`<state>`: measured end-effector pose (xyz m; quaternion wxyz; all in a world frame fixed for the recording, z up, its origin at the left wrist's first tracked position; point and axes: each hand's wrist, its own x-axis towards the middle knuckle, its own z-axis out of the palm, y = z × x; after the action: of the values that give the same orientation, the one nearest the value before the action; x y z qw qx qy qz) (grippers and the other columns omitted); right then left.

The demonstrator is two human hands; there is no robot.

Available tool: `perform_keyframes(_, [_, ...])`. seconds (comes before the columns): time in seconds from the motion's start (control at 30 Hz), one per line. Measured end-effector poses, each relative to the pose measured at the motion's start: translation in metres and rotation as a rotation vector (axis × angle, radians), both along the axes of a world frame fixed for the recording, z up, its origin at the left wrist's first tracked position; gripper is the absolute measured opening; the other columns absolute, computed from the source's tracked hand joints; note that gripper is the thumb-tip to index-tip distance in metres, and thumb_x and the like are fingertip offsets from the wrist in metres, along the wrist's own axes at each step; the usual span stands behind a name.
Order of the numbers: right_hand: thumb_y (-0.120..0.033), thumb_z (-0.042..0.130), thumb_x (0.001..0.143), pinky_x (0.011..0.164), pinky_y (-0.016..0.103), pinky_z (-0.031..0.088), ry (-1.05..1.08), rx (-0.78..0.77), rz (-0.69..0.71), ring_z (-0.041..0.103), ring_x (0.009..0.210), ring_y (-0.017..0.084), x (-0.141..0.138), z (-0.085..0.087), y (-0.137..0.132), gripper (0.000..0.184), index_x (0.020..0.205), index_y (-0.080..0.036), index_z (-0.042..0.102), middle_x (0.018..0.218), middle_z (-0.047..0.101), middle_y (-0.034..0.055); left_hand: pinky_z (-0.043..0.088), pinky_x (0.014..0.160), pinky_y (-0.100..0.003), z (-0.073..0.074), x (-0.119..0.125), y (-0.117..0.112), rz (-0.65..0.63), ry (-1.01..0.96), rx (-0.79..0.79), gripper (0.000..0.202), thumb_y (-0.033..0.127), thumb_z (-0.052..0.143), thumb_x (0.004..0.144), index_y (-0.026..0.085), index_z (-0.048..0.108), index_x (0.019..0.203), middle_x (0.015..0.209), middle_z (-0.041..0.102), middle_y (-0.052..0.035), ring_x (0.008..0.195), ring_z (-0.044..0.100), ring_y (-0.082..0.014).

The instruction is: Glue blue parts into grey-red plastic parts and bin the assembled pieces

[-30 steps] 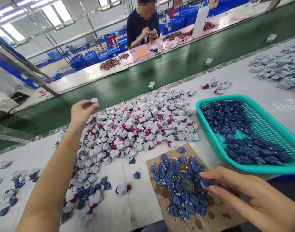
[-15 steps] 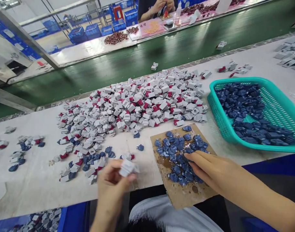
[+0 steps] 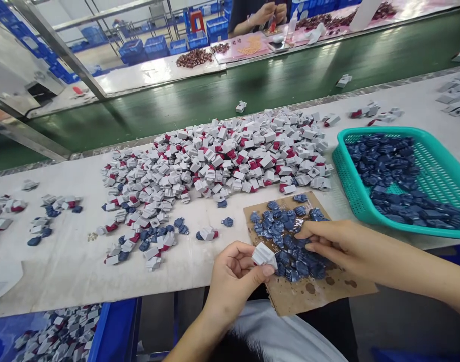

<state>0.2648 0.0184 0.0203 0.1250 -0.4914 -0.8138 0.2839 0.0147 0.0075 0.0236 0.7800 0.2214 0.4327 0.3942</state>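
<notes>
Our left hand (image 3: pixel 232 286) grips a white plastic part (image 3: pixel 263 255) between thumb and fingers, over the edge of a cardboard sheet (image 3: pixel 320 291). Our right hand (image 3: pixel 339 246) lies on blue pieces (image 3: pixel 294 251) on this sheet; we cannot tell if it holds one. Beside them are a teal basket (image 3: pixel 422 230) and a white-and-red pile (image 3: pixel 215 156).
</notes>
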Motion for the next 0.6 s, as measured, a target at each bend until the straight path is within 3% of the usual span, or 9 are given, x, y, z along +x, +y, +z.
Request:
perform_keyframes(0.13, [-0.044, 0.045, 0.105, 0.047, 0.025, 0.038, 0.175, -0.175, -0.118, 0.051, 0.05, 0.014, 0.004, 0.008, -0.008, 0.028, 0.101, -0.023, 0.064, 0.059, 0.053, -0.0029, 0.056, 0.056, -0.017, 0.001, 0.007, -0.002, 0.037, -0.021, -0.032, 0.044, 0.031, 0.102, 0.053, 0.016, 0.075, 0.084, 0.074, 0.077, 0.0001, 0.062, 0.07, -0.0096])
perform_keyframes(0.2, [-0.052, 0.05, 0.103, 0.047, 0.025, 0.043, 0.24, -0.159, -0.219, 0.054, 0.053, 0.015, -0.002, 0.014, -0.016, 0.033, 0.104, -0.024, 0.067, 0.064, 0.058, -0.0011, 0.057, 0.057, -0.017, 0.002, 0.011, -0.003, 0.05, -0.026, -0.049, 0.051, 0.032, 0.102, 0.053, 0.018, 0.078, 0.096, 0.078, 0.078, -0.001, 0.067, 0.073, -0.0121])
perform_keyframes(0.27, [-0.055, 0.056, 0.1, 0.048, 0.023, 0.049, 0.314, -0.096, -0.308, 0.061, 0.058, 0.015, -0.012, 0.022, -0.025, 0.033, 0.106, -0.024, 0.068, 0.073, 0.066, 0.0003, 0.057, 0.058, -0.017, 0.004, 0.016, -0.003, 0.056, -0.05, -0.05, 0.05, 0.032, 0.102, 0.054, 0.017, 0.079, 0.096, 0.078, 0.078, -0.0019, 0.07, 0.074, -0.013])
perform_keyframes(0.33, [-0.053, 0.059, 0.099, 0.048, 0.021, 0.052, 0.364, -0.012, -0.364, 0.066, 0.06, 0.015, -0.025, 0.029, -0.033, 0.03, 0.103, -0.025, 0.068, 0.077, 0.07, 0.0009, 0.057, 0.058, -0.016, 0.006, 0.019, -0.004, 0.063, -0.08, -0.043, 0.041, 0.032, 0.102, 0.055, 0.017, 0.078, 0.086, 0.076, 0.078, -0.0016, 0.07, 0.075, -0.0124])
perform_keyframes(0.43, [-0.044, 0.058, 0.101, 0.049, 0.019, 0.053, 0.374, 0.066, -0.335, 0.07, 0.063, 0.016, -0.042, 0.036, -0.039, 0.024, 0.097, -0.023, 0.068, 0.08, 0.074, 0.0019, 0.056, 0.058, -0.015, 0.008, 0.022, -0.005, 0.07, -0.109, -0.026, 0.038, 0.026, 0.102, 0.052, 0.018, 0.077, 0.08, 0.071, 0.078, 0.0008, 0.066, 0.072, -0.0104])
perform_keyframes(0.6, [-0.034, 0.052, 0.102, 0.051, 0.018, 0.052, 0.37, 0.004, -0.228, 0.068, 0.061, 0.013, -0.047, 0.04, -0.038, 0.024, 0.088, -0.022, 0.067, 0.076, 0.071, 0.0, 0.056, 0.06, -0.015, 0.009, 0.021, -0.006, 0.055, -0.059, 0.033, 0.042, 0.012, 0.103, 0.042, 0.02, 0.077, 0.074, 0.065, 0.076, 0.0028, 0.059, 0.069, -0.0095])
